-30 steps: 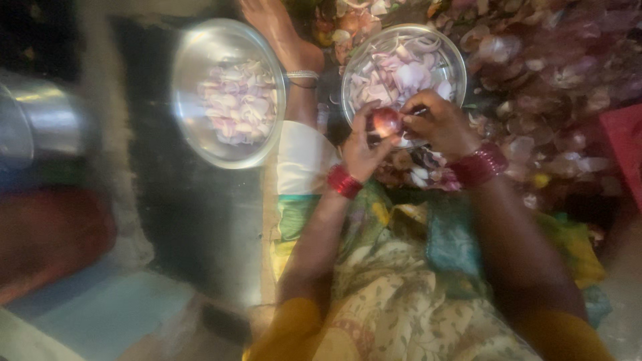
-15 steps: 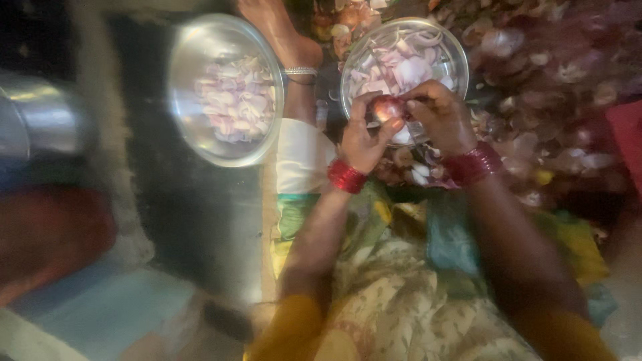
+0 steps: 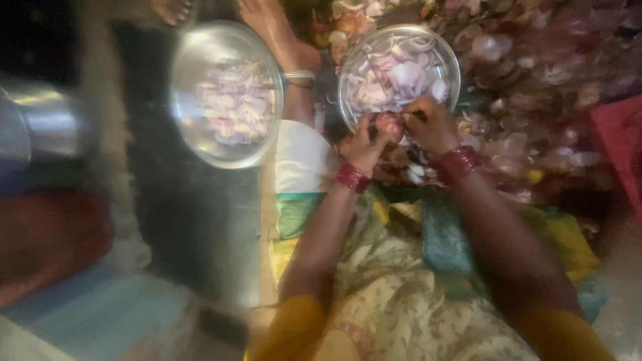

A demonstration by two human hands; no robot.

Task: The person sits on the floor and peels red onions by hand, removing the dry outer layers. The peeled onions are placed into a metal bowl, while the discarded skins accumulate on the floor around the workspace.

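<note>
head view: a small reddish onion (image 3: 390, 125) is pinched between the fingers of the left hand (image 3: 364, 144) and the right hand (image 3: 431, 124), both closed on it, just over the near rim of a steel bowl (image 3: 348, 73) of pale sliced onion; a second steel bowl (image 3: 184, 73) of slices is seen well to the left, beside a bare foot (image 3: 277, 33); onion skins (image 3: 535, 87) are heaped to the right

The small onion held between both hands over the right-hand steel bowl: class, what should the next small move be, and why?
Probably let the piece fall into the right steel bowl. Left hand and right hand hold the small onion right at its near rim, and pale onion pieces already lie inside.
</note>
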